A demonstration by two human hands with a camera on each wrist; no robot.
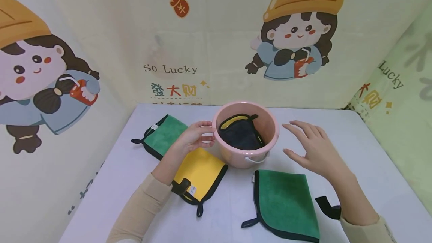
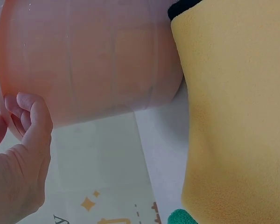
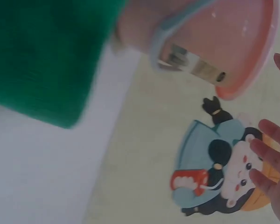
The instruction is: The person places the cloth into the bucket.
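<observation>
A pink bucket [image 1: 233, 156] stands near the far edge of the table, with a dark cloth [image 1: 237, 134] showing a yellow patch bunched inside it. My left hand [image 1: 199, 136] holds the bucket's left rim; in the left wrist view, curled fingers [image 2: 35, 109] lie against the outer wall just under the lip. To the right of the bucket, my right hand [image 1: 314, 149] hovers with fingers spread and nothing in it. A yellow cloth [image 1: 206, 168] with black edging lies under my left forearm. In front of the right hand lies a green cloth [image 1: 285, 201].
Another green cloth [image 1: 167, 134] with a black loop lies at the back left, partly under the yellow one. The bucket's white handle [image 1: 255, 160] hangs down at its front. A printed curtain [image 1: 222, 48] rises behind the white table [image 1: 222, 224].
</observation>
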